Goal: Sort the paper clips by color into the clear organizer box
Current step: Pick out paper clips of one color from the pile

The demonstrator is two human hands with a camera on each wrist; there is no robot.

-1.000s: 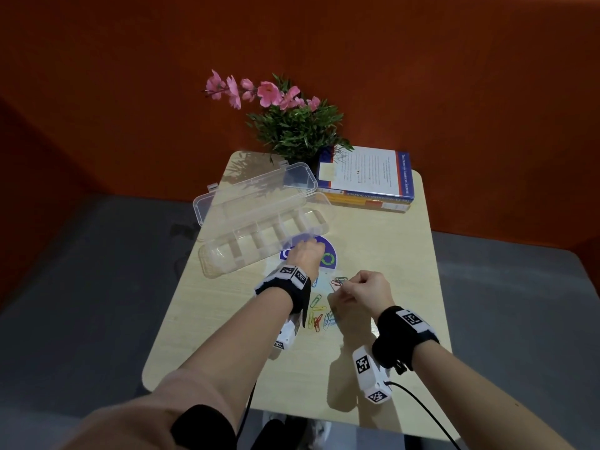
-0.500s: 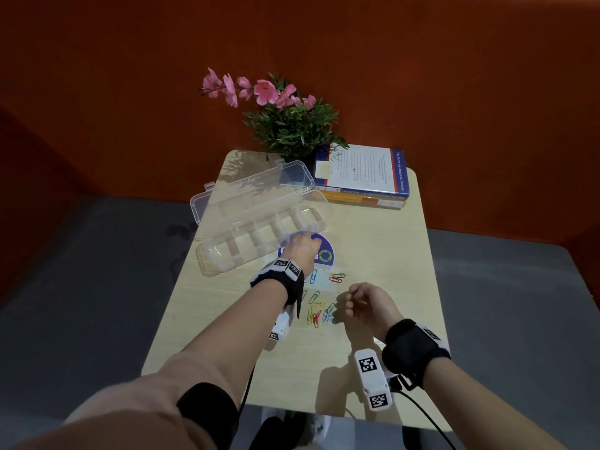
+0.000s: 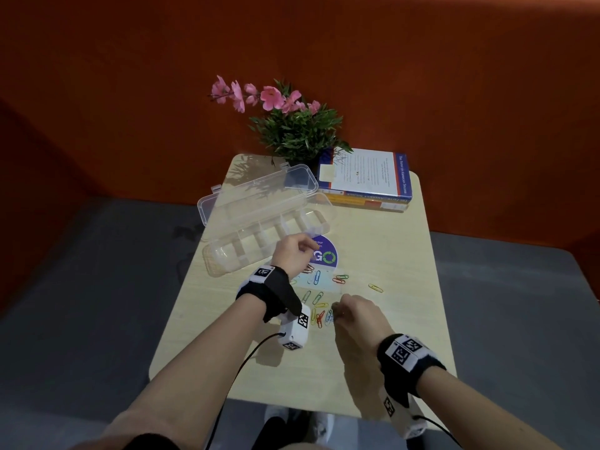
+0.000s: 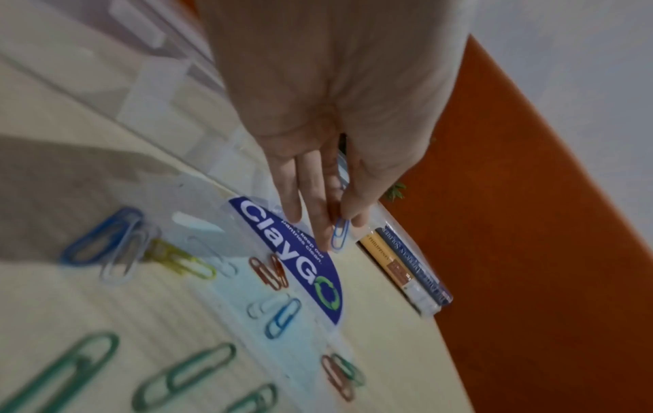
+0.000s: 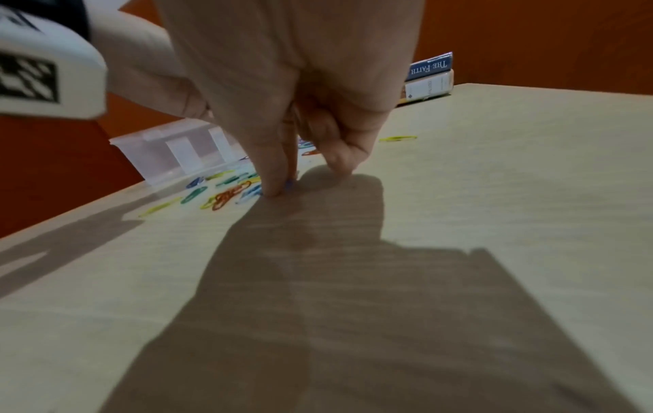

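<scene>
The clear organizer box [image 3: 224, 266] lies open at the table's left, its lid [image 3: 259, 193] folded back and its compartments showing nothing inside. My left hand [image 3: 305, 247] hovers by the box's front wall and pinches a blue paper clip [image 4: 340, 233] between thumb and fingers [image 4: 318, 212]. Loose paper clips [image 3: 319, 316] in several colours lie scattered between my hands. My right hand [image 3: 336, 315] is down on the table at the near cluster, its thumb and forefinger closed on a blue clip [image 5: 288, 184]. A yellow clip [image 3: 375, 288] lies apart to the right.
A round purple ClayGo sticker [image 3: 326, 256] is on the table in front of the box. A stack of books [image 3: 367, 178] and a potted plant with pink flowers [image 3: 292, 125] stand at the far edge. The pale wooden table [image 3: 373, 352] is small, with grey floor around it.
My right hand has drawn back toward me and dropped onto the near cluster of clips. My left hand has stayed by the box front, shifting slightly left.
</scene>
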